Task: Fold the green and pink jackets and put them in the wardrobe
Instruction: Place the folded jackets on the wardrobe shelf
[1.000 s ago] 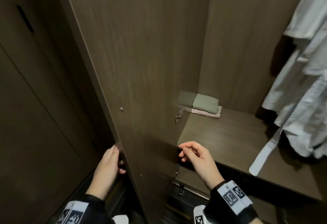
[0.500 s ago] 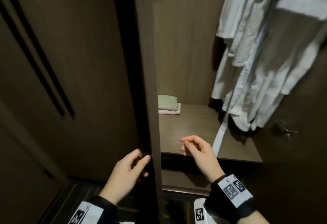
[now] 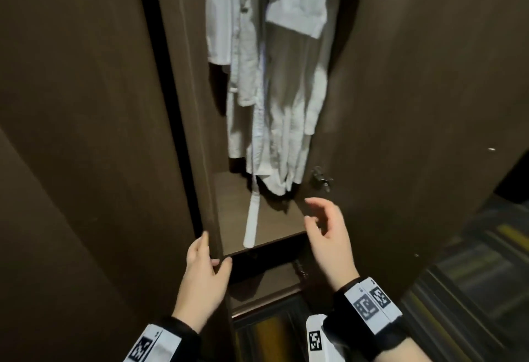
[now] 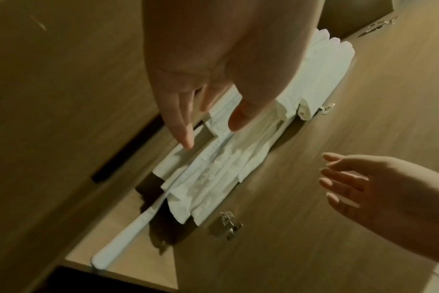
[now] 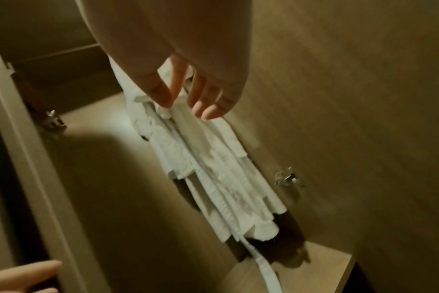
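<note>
The folded green and pink jackets do not show in any view; the left wardrobe door (image 3: 86, 132) stands across the part of the shelf where they lay. My left hand (image 3: 210, 253) rests on that door's lower edge, fingers straight on its outer face and thumb round the rim, also seen in the left wrist view (image 4: 208, 126). My right hand (image 3: 315, 215) hovers with fingers spread and relaxed, holding nothing, just in front of the right door (image 3: 415, 104). In the right wrist view the right hand (image 5: 188, 107) is empty.
White robes (image 3: 272, 104) hang in the narrow gap between the doors, and a white belt (image 3: 252, 218) trails onto the wooden shelf (image 3: 274, 227). A metal hinge (image 3: 322, 178) sits on the right door's inner face. A lower compartment (image 3: 266, 284) lies under the shelf.
The left door has swung further across with my left hand on it and now covers the folded jackets. My right hand has moved right, toward the right door.
</note>
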The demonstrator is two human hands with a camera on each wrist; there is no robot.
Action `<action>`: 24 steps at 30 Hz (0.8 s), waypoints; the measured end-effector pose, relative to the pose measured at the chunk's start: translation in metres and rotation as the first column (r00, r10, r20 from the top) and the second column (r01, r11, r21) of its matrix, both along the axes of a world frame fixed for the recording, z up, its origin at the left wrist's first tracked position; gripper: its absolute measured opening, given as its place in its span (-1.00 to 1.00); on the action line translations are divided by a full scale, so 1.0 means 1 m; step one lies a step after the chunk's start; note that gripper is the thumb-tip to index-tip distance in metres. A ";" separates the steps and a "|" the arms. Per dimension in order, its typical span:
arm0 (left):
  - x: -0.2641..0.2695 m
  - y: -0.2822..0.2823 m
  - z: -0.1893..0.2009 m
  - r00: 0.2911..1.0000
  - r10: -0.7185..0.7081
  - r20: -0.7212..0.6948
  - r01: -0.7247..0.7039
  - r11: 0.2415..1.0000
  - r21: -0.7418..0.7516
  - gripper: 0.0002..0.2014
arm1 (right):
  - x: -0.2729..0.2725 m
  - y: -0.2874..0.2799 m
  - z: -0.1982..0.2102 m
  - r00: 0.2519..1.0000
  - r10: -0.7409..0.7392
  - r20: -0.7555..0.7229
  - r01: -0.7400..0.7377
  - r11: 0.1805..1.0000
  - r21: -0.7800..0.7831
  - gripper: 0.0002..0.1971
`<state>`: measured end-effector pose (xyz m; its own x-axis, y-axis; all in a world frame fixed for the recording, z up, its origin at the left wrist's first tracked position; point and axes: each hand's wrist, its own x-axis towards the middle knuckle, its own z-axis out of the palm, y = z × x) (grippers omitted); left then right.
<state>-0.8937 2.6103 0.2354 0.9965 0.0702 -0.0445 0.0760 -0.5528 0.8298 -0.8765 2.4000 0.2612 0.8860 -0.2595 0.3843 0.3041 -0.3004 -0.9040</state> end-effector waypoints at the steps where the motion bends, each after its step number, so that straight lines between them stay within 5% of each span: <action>1: 0.004 -0.012 0.000 0.999 -0.005 0.053 0.007 0.999 -0.033 -0.41 | -0.003 -0.015 0.002 0.996 -0.086 0.037 0.087 0.995 -0.039 -0.57; 6: 0.031 -0.063 0.000 0.982 -0.077 0.175 0.097 0.989 -0.109 -0.65 | -0.020 -0.086 0.005 0.865 -0.497 0.061 0.501 0.862 -0.075 -0.40; 10: 0.046 -0.096 -0.005 0.972 -0.173 0.158 0.196 0.970 -0.145 -0.79 | -0.032 -0.130 0.005 0.734 -0.678 -0.022 0.674 0.733 -0.091 -0.18; 16: 0.052 -0.133 -0.009 0.945 -0.297 0.139 0.319 0.929 -0.186 -0.83 | -0.029 -0.181 0.001 0.726 -0.653 -0.215 0.650 0.754 -0.093 -0.12; 24: 0.066 -0.147 0.001 0.946 -0.277 0.165 0.306 0.934 -0.183 -0.81 | -0.010 -0.206 -0.017 0.789 -0.520 -0.328 0.552 0.834 0.007 -0.15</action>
